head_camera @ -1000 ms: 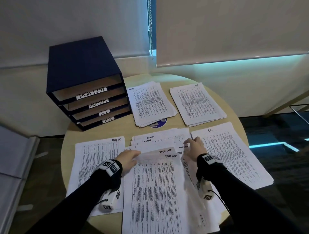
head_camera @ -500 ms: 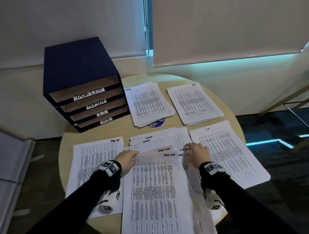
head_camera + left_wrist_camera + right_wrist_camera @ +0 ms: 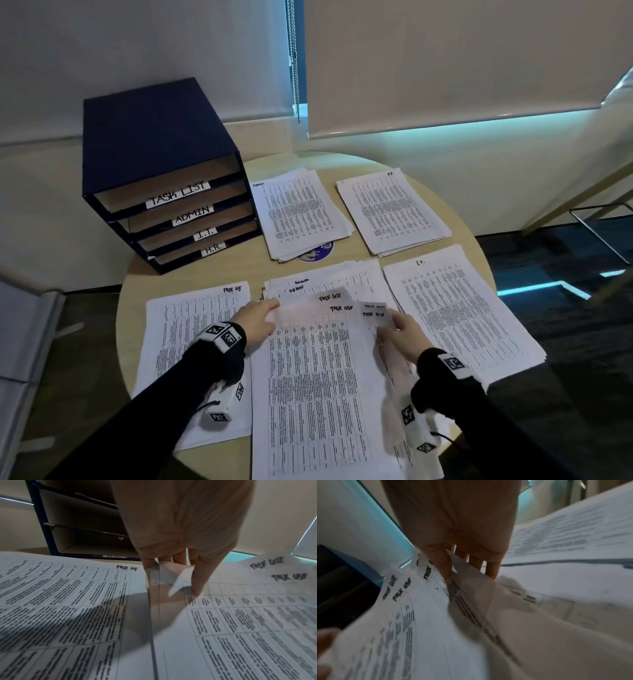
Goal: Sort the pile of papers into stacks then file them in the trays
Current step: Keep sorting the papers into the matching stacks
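Observation:
The unsorted pile (image 3: pixel 325 377) of printed sheets lies at the table's near middle, its top sheets marked "Task List". My left hand (image 3: pixel 260 315) pinches the top left corner of those sheets (image 3: pixel 240 601), thumb on top and fingers beneath (image 3: pixel 171 574). My right hand (image 3: pixel 400 329) grips their right edge near the top, thumb over and fingers under (image 3: pixel 467 572). Sorted stacks lie around: Task List (image 3: pixel 191 335) on the left, I.T. (image 3: pixel 455 308) on the right, Admin (image 3: pixel 301 212) and H.R. (image 3: pixel 390 212) behind. The blue tray unit (image 3: pixel 161 171) stands at the back left, its four labelled slots empty.
The round wooden table (image 3: pixel 239 270) ends close behind my wrists and at the right past the I.T. stack. A blue round sticker (image 3: pixel 318 253) peeks from under the Admin stack. Window blinds and a wall stand behind the table.
My right hand has slid a little toward me along the right edge of the top sheets, and their upper corners have lifted off the pile. The left hand has stayed at the top left corner.

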A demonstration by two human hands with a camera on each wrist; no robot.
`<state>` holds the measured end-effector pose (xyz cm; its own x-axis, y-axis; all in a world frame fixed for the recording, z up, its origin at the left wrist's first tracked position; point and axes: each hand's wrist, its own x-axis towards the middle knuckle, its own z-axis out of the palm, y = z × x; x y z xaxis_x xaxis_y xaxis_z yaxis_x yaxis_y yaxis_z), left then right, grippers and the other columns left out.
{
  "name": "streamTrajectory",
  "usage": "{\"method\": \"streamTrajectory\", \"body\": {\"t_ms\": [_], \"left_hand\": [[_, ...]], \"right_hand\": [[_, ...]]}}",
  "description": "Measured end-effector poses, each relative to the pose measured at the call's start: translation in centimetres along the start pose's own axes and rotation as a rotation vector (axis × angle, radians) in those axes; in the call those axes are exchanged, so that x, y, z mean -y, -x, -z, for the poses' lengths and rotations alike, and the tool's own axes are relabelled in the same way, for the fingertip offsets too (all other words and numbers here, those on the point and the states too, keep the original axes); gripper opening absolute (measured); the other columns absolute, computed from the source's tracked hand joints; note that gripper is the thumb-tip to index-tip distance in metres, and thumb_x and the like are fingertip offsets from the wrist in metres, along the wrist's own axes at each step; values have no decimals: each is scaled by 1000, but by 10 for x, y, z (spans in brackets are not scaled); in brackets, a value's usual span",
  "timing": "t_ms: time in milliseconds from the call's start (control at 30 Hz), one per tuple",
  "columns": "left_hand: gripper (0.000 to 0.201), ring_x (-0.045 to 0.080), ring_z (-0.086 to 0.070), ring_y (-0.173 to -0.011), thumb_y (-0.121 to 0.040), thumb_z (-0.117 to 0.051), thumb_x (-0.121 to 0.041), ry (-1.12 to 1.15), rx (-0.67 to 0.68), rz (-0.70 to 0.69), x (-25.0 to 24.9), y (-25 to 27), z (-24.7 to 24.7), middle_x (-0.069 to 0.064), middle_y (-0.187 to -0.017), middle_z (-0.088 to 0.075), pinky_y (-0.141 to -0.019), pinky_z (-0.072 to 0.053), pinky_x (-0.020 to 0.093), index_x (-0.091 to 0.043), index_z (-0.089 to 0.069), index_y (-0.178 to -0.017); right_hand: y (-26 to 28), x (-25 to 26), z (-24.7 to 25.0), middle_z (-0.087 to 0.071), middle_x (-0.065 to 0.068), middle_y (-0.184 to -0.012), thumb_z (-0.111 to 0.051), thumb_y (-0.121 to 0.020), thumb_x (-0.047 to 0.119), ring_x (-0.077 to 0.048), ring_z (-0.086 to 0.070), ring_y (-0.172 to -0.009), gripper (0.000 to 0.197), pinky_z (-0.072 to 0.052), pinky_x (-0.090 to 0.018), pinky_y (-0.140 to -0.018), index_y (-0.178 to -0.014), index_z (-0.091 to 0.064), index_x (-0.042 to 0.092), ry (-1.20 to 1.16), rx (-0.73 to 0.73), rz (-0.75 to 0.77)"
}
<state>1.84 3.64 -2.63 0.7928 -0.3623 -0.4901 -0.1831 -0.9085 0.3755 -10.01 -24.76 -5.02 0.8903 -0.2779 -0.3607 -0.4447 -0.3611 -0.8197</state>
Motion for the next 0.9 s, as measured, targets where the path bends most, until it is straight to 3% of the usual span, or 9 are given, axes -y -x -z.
{"method": "streamTrajectory", "body": {"t_ms": [100,167,233,333,433,533,667,800,900], "left_hand": [[53,22,-45,-129,-96,-53,-29,11,9,11,4,-3,2,5,-147,-40,-107,-34,34,-26,-34,-146],[57,21,-42,-133,-96,-54,-31,13,36,17,8,-6,5,5,-150,-37,-111,-32,34,-26,-31,-148],[55,22,-43,-133,-96,-53,-28,-4,71,7,13,-9,6,4,-150,-38,-111,-33,34,-26,-32,-147],[44,21,-55,-117,-94,-52,-13,22,97,-55,11,-10,10,-1,-143,-48,-102,-42,32,-32,-40,-132],[53,20,-49,-128,-88,-54,2,87,67,-112,10,-11,13,0,-143,-47,-105,-39,31,-28,-37,-128],[40,20,-47,-130,-87,-55,0,142,59,-103,13,-10,15,5,-139,-51,-105,-38,32,-29,-46,-112],[17,19,-47,-130,-88,-58,-7,215,29,-69,18,-10,15,1,-137,-53,-110,-28,34,-22,-65,-88],[29,20,-47,-129,-91,-52,-10,288,53,-54,20,-9,20,2,-141,-50,-107,-34,35,-32,-69,-82],[28,20,-52,-111,-93,-48,-15,421,99,-13,12,-8,25,2,-135,-51,-86,-46,33,-28,-71,-83]], "right_hand": [[-3,10,12,-67,-7,-83,-52,-88,-5,-17,-60,-70,21,-47,-30,-71,-86,-63,13,-167,-181,-20],[-6,21,24,-67,-8,-87,-52,-88,-6,-21,-60,-75,24,-49,-36,-77,-87,-63,15,-315,-213,-28],[-8,34,34,-68,-6,-89,-54,-87,-6,-17,-62,-80,23,-50,-32,-79,-93,-65,14,-286,-229,30],[-10,60,51,-65,-5,-83,-52,-84,-10,-12,-60,-75,26,-47,-22,-73,-93,-63,12,-233,-439,172],[-10,86,78,-61,0,-80,-55,-85,-6,-7,-57,-71,24,-46,-16,-68,-84,-59,17,-484,-636,256],[-7,105,103,-66,7,-77,-59,-87,2,-2,-59,-70,18,-48,-23,-71,-83,-59,20,-712,-736,306],[-3,106,113,-69,20,-70,-49,-91,-6,3,-63,-68,24,-49,-14,-61,-94,-55,17,-932,-677,256],[-9,71,83,-62,5,-81,-48,-92,-2,-16,-54,-72,18,-41,-22,-51,-99,-58,11,-573,-444,62],[-14,38,41,-64,-2,-69,-52,-90,-6,-21,-52,-66,14,-45,-20,-54,-86,-61,3,-388,-194,-74]]}}
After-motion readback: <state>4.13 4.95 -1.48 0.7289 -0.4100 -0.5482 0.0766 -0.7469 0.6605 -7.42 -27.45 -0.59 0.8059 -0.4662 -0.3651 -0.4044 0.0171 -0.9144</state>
